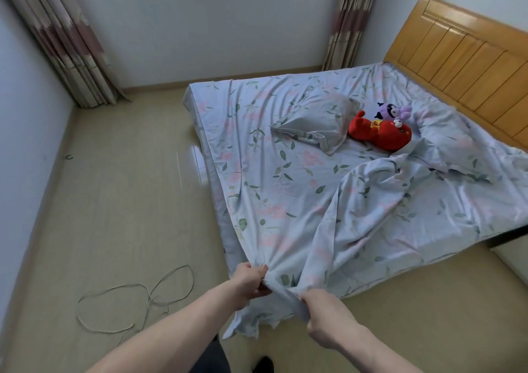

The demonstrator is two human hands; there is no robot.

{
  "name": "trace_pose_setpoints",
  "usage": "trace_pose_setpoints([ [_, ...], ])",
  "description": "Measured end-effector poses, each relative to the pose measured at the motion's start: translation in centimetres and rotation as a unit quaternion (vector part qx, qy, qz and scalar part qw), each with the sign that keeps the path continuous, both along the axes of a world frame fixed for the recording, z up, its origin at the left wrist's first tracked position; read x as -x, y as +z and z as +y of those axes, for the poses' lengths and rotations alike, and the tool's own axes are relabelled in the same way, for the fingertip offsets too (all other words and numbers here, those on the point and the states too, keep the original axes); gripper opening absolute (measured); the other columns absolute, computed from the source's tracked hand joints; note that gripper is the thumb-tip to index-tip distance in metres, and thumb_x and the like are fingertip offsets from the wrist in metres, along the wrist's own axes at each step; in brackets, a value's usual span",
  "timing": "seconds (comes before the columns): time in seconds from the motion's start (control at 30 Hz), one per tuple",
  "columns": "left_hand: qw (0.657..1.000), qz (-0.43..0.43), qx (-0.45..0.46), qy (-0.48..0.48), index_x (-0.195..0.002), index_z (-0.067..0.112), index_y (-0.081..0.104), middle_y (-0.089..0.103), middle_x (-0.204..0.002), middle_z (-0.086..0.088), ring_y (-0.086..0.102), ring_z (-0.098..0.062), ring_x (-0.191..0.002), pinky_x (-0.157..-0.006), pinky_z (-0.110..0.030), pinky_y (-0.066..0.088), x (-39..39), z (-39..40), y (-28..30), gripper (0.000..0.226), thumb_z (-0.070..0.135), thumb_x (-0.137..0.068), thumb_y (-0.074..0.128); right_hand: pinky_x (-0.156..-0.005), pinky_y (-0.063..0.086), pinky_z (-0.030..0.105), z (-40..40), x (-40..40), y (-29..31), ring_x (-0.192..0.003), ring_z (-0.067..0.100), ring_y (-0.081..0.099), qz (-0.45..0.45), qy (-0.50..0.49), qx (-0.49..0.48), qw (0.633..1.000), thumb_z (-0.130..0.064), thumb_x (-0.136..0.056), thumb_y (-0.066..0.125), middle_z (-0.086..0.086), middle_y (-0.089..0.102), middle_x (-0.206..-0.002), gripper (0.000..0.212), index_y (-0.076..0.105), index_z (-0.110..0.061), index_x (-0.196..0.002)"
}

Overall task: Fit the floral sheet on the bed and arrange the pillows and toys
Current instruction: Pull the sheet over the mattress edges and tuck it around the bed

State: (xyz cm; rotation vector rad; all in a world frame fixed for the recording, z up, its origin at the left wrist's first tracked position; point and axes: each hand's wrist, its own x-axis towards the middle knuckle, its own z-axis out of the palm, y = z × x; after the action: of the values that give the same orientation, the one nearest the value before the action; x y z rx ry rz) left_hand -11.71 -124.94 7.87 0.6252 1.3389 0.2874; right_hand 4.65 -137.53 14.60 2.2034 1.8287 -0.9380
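The pale blue floral sheet [300, 189] lies rumpled over the bed, with a ridge of folds running toward the near corner. At that corner my left hand [251, 282] and my right hand [325, 315] both grip the bunched sheet, whose end hangs toward the floor. One matching floral pillow [317, 121] lies mid-bed and a second [445, 135] sits nearer the wooden headboard [463, 58]. Between them lie a red plush toy [380, 134] and a small purple plush toy [393, 111] behind it.
A loop of pale cord [137, 301] lies on the beige floor left of the bed. Patterned curtains [65, 46] hang in the far left corner and another [347, 21] by the headboard. A white object's edge [511, 255] shows at the right.
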Motion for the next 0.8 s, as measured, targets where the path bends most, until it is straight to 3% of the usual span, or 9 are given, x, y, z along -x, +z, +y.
trace_pose_setpoints([
  [0.13,0.999,-0.005,-0.026,-0.023,-0.111,-0.003,0.054,0.056,-0.087,-0.014,0.059,-0.022,-0.069,-0.06,-0.03,0.058,-0.2,0.9,1.1,0.024,0.019,-0.102,0.059,-0.058,0.039,0.033,-1.6,-2.1,-1.7,-0.068,0.026,0.059,-0.009,-0.087,0.033,0.996,-0.015,-0.07,0.045,-0.003,0.057,-0.067,0.011,0.047,-0.018,-0.06],
  [0.23,0.999,0.0,-0.044,0.008,-0.121,-0.008,0.058,0.06,-0.085,-0.013,0.06,-0.021,-0.067,-0.054,-0.026,0.054,-0.2,1.7,2.1,0.032,0.019,-0.104,0.056,-0.052,0.025,0.036,-1.5,-2.1,-1.1,-0.05,0.016,0.032,0.089,-0.122,-0.078,0.985,-0.014,-0.07,0.044,-0.003,0.038,-0.05,0.012,0.037,-0.011,-0.06],
  [0.33,1.0,0.008,-0.025,0.01,-0.111,0.0,0.061,0.058,-0.078,-0.008,0.057,-0.02,-0.063,-0.059,-0.029,0.054,0.2,1.7,3.1,0.03,0.029,-0.1,0.062,-0.052,0.016,0.034,-0.8,-0.9,1.6,-0.051,0.014,0.023,0.172,-0.104,-0.163,0.966,-0.012,-0.076,0.045,0.0,0.027,-0.051,0.023,0.027,-0.012,-0.062],
  [0.47,0.974,-0.008,0.063,-0.217,-0.101,0.007,0.061,0.065,-0.085,-0.007,0.063,-0.023,-0.068,-0.069,-0.033,0.06,0.4,-0.7,5.0,0.055,0.056,-0.082,0.075,-0.049,0.022,0.026,-0.1,1.1,4.7,-0.052,0.015,0.032,0.186,-0.049,-0.135,0.972,-0.017,-0.08,0.044,-0.003,0.036,-0.053,0.023,0.033,-0.014,-0.06],
  [0.53,0.954,-0.008,0.054,-0.294,-0.098,0.004,0.067,0.071,-0.083,-0.007,0.07,-0.021,-0.074,-0.076,-0.031,0.06,-0.2,-1.9,5.3,0.034,0.036,-0.089,0.073,-0.048,0.03,0.022,-0.4,1.8,5.4,-0.052,0.011,0.039,0.201,-0.054,-0.086,0.974,-0.032,-0.087,0.045,-0.005,0.043,-0.057,0.032,0.041,-0.016,-0.06],
  [0.6,0.957,0.006,0.017,-0.29,-0.094,-0.002,0.068,0.072,-0.083,-0.013,0.073,-0.023,-0.078,-0.084,-0.035,0.061,-0.6,-2.6,5.0,0.012,0.009,-0.091,0.066,-0.046,0.036,0.018,-1.0,1.9,5.7,-0.048,0.007,0.045,0.241,-0.088,-0.01,0.966,-0.042,-0.083,0.048,-0.007,0.05,-0.058,0.031,0.048,-0.019,-0.062],
  [0.67,0.966,0.016,-0.011,-0.259,-0.096,-0.002,0.062,0.069,-0.087,-0.015,0.073,-0.023,-0.077,-0.078,-0.036,0.063,-0.7,-2.9,4.8,0.01,0.007,-0.096,0.065,-0.05,0.039,0.026,-2.0,1.2,5.0,-0.052,0.012,0.045,0.252,-0.113,0.034,0.961,-0.035,-0.073,0.051,-0.005,0.048,-0.062,0.017,0.047,-0.02,-0.065],
  [0.73,0.971,0.031,-0.029,-0.235,-0.1,0.003,0.054,0.063,-0.093,-0.01,0.069,-0.015,-0.068,-0.065,-0.027,0.06,-0.6,-2.8,4.8,0.014,0.014,-0.099,0.064,-0.057,0.033,0.03,-3.0,-0.2,3.4,-0.06,0.013,0.038,0.206,-0.111,0.023,0.972,-0.032,-0.069,0.053,-0.007,0.042,-0.067,0.017,0.04,-0.02,-0.067],
  [0.8,0.973,0.048,-0.033,-0.222,-0.11,0.004,0.049,0.062,-0.106,-0.009,0.064,-0.009,-0.06,-0.056,-0.021,0.053,-0.5,-2.9,4.6,0.016,0.011,-0.1,0.059,-0.07,0.044,0.026,-3.9,-1.7,1.6,-0.078,0.009,0.051,0.151,-0.112,0.02,0.982,-0.036,-0.069,0.058,-0.011,0.053,-0.086,0.02,0.052,-0.022,-0.082],
])
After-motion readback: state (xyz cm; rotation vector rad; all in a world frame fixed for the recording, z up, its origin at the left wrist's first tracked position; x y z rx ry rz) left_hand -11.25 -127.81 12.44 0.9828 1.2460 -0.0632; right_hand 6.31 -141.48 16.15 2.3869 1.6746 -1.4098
